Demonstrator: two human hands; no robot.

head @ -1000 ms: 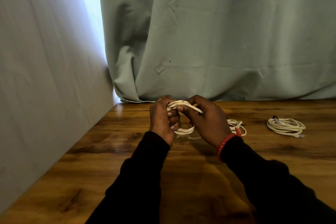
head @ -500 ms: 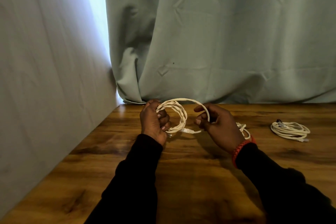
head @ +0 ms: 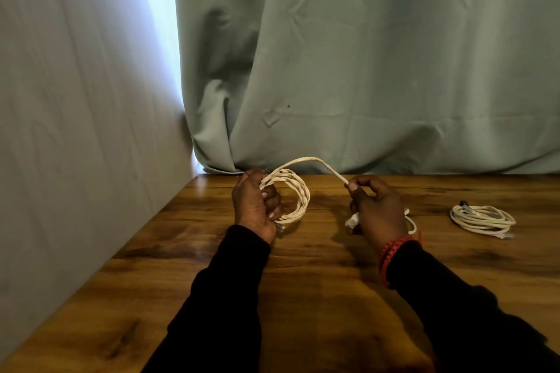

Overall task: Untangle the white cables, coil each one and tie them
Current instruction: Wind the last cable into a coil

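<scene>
Left hand point(head: 256, 206): fingers curled tight around the coiled cable point(head: 298, 195), hiding its near side. Right hand point(head: 377, 210): thumb and forefinger pinch the cable's free strand point(head: 309, 159); a second cable point(head: 410, 221) lies mostly hidden behind it. Third coil point(head: 481, 218) rests on the table point(head: 318, 281).

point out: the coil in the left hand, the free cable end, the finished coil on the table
held coil point(head: 298, 195), head view, on the twisted loops right of the left hand.
free cable end point(head: 306, 159), head view, top of the arc toward the right hand.
finished coil point(head: 481, 218), head view, on its middle strands.
</scene>
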